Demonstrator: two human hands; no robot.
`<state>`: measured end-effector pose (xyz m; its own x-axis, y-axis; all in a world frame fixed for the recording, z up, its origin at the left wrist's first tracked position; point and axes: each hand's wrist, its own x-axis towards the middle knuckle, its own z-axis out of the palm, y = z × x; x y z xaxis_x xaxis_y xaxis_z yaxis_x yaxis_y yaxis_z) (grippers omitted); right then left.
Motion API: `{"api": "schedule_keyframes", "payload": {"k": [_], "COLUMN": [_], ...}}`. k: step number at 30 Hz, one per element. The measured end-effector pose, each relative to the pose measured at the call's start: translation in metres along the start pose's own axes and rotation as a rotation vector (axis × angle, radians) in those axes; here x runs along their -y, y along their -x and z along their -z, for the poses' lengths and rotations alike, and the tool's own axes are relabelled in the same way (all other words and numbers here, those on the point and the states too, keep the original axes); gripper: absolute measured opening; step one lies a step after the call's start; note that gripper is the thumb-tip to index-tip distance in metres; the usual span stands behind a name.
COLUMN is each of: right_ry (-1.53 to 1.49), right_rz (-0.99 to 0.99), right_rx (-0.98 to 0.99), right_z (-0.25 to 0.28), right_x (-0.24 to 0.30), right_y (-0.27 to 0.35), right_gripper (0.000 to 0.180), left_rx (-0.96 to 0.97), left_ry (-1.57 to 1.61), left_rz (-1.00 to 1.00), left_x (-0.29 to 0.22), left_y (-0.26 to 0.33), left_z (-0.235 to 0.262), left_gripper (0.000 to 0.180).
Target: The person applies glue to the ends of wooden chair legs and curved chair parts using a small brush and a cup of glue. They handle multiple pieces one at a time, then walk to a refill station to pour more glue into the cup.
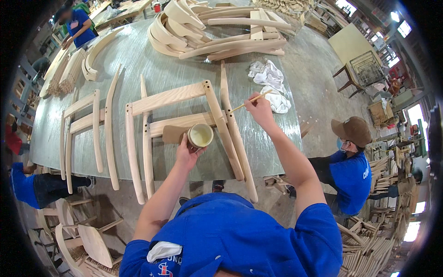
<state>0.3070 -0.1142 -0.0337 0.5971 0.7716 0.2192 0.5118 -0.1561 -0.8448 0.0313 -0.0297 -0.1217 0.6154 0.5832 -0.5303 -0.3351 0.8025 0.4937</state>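
My left hand [188,153] is closed around a small round cup [201,135] holding a pale yellowish paste. Just left of the cup, a flat brown piece [174,134] lies across a chair rail. Between its fingers my right hand [260,111] grips a thin wooden stick [244,102]. The stick's tip is at the drilled holes of a pale wooden chair leg [236,134]; whether it touches cannot be made out. That leg belongs to the wooden chair frames [168,98] in front of me, made of legs and crossrails with dark holes at the joints.
More frame parts [85,111] lie to the left on the film-covered table [194,171]. Curved wooden parts [184,32] are piled at the far side. White rags [272,85] lie near the right edge. A person in a cap [353,166] is at the right.
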Motion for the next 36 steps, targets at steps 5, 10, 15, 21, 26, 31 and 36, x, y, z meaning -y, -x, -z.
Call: {"api": "schedule_keyframes", "payload": {"k": [5, 10, 15, 21, 26, 31, 36], "right_ry": [0.22, 0.288, 0.31, 0.29, 0.27, 0.273, 0.332], "right_rz": [0.082, 0.079, 0.091, 0.086, 0.065, 0.064, 0.138], "right_rx": [0.11, 0.144, 0.171, 0.138, 0.128, 0.167, 0.334], "right_z": [-0.008, -0.012, -0.016, -0.018, -0.019, -0.026, -0.034], "right_x": [0.013, 0.013, 0.008, 0.003, 0.003, -0.009, -0.007], "right_y": [-0.006, -0.01, -0.014, -0.023, -0.029, -0.032, -0.036], "right_gripper": [0.019, 0.019, 0.018, 0.018, 0.02, 0.02, 0.021], "left_rx": [-0.04, -0.035, -0.021, -0.02, -0.065, -0.055, -0.047], "left_ry": [0.055, 0.057, 0.071, 0.078, 0.029, 0.035, 0.015], "left_rz": [0.005, -0.011, -0.017, -0.008, -0.017, -0.001, -0.026], "left_x": [0.003, 0.0, 0.001, 0.005, 0.008, 0.012, 0.014], "left_y": [0.028, 0.042, 0.044, 0.042, 0.044, 0.044, 0.048], "left_z": [0.033, 0.045, 0.053, 0.056, 0.057, 0.059, 0.059], "left_gripper": [0.041, 0.043, 0.043, 0.043, 0.045, 0.045, 0.043]}}
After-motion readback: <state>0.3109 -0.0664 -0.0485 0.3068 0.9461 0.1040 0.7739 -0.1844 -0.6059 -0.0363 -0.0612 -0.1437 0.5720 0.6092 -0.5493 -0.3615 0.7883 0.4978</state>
